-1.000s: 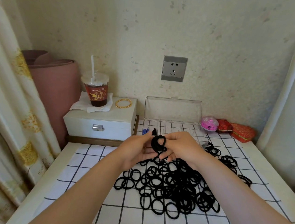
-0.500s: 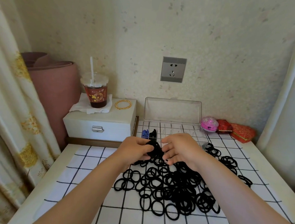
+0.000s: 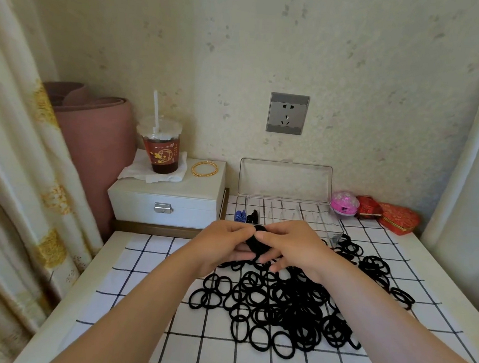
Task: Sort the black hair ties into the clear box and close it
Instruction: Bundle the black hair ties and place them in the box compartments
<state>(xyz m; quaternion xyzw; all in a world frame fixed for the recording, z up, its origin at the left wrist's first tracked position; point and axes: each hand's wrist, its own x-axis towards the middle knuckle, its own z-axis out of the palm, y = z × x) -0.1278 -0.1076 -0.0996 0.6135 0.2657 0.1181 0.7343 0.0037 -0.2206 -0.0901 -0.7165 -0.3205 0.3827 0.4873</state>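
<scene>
A cream-white table (image 3: 77,297) is carrying a white cloth with a black grid pattern (image 3: 147,289), which is covering most of its top. On the cloth a big heap of black elastic hair ties (image 3: 288,307) is lying in the middle and spreading to the right. At the far edge a clear plastic box (image 3: 287,211) with dividers is standing with its lid (image 3: 284,181) upright. Just right of it a round pink glitter case (image 3: 344,206), a small red box (image 3: 369,209) and a red heart-shaped box (image 3: 398,221) are sitting in a row.

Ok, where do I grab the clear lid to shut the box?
Probably the top edge of the lid, from the front: it stands upright with the wall behind, hinged at the bottom, so that free edge pulls forward and down.
</scene>
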